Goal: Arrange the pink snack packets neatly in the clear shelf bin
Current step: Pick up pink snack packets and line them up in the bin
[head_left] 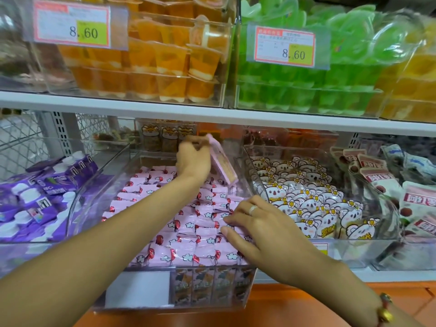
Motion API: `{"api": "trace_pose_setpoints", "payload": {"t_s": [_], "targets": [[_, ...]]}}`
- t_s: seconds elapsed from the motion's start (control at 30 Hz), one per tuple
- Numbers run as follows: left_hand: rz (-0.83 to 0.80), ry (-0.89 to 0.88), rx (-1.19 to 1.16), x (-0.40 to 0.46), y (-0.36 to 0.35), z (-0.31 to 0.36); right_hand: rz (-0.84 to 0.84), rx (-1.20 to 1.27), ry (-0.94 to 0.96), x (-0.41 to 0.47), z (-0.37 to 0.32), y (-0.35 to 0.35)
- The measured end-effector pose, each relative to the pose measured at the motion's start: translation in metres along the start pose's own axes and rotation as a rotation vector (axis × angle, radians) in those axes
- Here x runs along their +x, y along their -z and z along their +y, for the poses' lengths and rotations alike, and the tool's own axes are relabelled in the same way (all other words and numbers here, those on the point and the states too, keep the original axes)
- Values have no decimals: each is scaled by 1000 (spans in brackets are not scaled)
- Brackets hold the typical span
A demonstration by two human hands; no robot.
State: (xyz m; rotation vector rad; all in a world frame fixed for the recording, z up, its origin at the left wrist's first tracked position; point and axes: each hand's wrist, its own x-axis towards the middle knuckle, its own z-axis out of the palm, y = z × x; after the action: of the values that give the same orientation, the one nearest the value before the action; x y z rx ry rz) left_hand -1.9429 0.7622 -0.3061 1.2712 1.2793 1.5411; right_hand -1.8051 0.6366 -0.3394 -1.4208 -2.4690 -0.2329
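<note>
Pink snack packets (188,223): mostly rowed flat inside clear shelf bin (245,166). Right hand (262,230), fingers straight, presses near rows level. Farther back, left hand (192,159) grips a raised stack (223,165), apparently unplaced; back right corner probably unfinished.

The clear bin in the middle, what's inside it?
The clear bin holds rows of pink snack packets. The left hand lifts a pink stack; the right hand rests on packets, hiding those beneath.
</note>
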Motion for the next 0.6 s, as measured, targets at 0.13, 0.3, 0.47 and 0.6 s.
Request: {"api": "trace_pose_setpoints", "payload": {"t_s": [0.13, 0.3, 0.47, 0.6], "targets": [[152, 165, -396, -16, 24, 13, 21, 49, 10, 1, 0, 2], [64, 224, -445, -50, 60, 16, 463, 297, -109, 5, 2, 13], [-83, 266, -475, -75, 68, 13, 490, 432, -115, 15, -5, 16], [-121, 293, -500, -76, 68, 9, 524, 478, -104, 20, -11, 16]]}}
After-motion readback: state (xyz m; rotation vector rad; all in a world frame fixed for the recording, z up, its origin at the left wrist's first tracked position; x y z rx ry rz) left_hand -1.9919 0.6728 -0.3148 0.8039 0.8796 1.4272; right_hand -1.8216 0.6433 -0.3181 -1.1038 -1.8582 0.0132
